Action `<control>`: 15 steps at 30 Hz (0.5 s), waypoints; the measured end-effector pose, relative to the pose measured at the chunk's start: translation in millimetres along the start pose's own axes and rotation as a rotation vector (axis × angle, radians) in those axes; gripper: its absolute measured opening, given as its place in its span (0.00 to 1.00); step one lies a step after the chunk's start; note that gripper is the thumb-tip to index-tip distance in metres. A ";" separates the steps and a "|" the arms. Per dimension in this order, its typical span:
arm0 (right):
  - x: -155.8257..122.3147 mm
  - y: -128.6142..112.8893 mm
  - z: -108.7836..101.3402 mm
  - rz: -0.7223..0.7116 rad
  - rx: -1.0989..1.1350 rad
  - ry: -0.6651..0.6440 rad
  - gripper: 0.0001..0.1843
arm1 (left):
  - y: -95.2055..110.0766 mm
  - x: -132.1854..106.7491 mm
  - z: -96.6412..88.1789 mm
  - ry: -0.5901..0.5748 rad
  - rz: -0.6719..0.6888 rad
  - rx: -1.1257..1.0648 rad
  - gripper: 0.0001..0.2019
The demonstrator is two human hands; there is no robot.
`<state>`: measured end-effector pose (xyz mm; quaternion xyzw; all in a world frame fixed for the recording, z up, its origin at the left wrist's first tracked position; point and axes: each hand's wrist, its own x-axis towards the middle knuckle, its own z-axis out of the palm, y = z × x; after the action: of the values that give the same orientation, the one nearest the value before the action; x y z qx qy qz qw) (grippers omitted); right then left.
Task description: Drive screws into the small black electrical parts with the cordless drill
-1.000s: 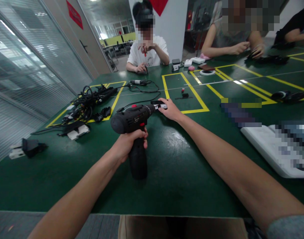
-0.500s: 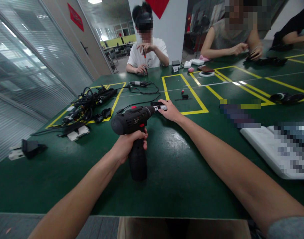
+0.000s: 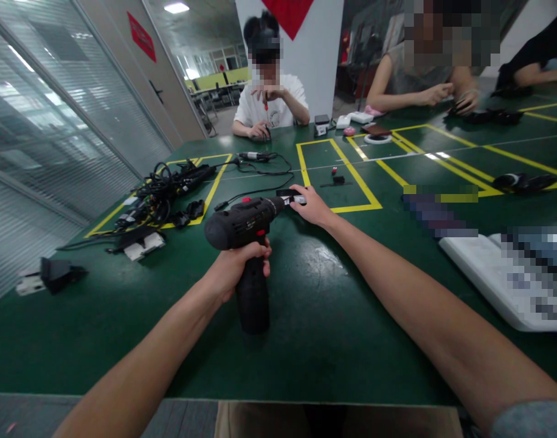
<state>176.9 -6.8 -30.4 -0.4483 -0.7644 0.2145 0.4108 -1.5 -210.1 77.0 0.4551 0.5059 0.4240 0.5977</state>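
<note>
My left hand [image 3: 239, 271] is wrapped around the black grip of a black cordless drill [image 3: 239, 224], which it holds upright above the green table. The drill's battery base hangs below my fist. My right hand [image 3: 311, 208] reaches to the drill's nose and pinches a small black-and-white piece [image 3: 293, 199] at the chuck. My fingers partly hide that piece, so its exact form is unclear.
A tangle of black cables [image 3: 162, 198] and power adapters lies at the left, inside yellow tape lines. A thin black cord [image 3: 255, 191] runs behind the drill. A white, pixelated object [image 3: 488, 271] sits at the right. Co-workers sit across the table.
My grip on the drill and the pinch at its nose look unchanged. The whole scene has shifted slightly down in view, and the drill sits a little lower.
</note>
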 end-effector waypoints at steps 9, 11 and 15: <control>-0.9 -1.7 -1.5 0.002 -0.004 -0.009 0.28 | -0.6 -0.2 -0.8 0.005 -0.012 -0.013 0.09; -1.0 -1.6 -1.6 -0.001 -0.004 -0.012 0.28 | -0.6 0.0 -1.0 0.007 -0.010 -0.014 0.09; -1.1 -1.5 -1.5 -0.014 0.006 -0.017 0.30 | -1.0 0.3 -1.3 0.005 -0.015 -0.010 0.09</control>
<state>177.7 -8.5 -29.0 -0.4397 -0.7705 0.2176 0.4070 -2.8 -209.9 75.9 0.4473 0.5088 0.4233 0.6016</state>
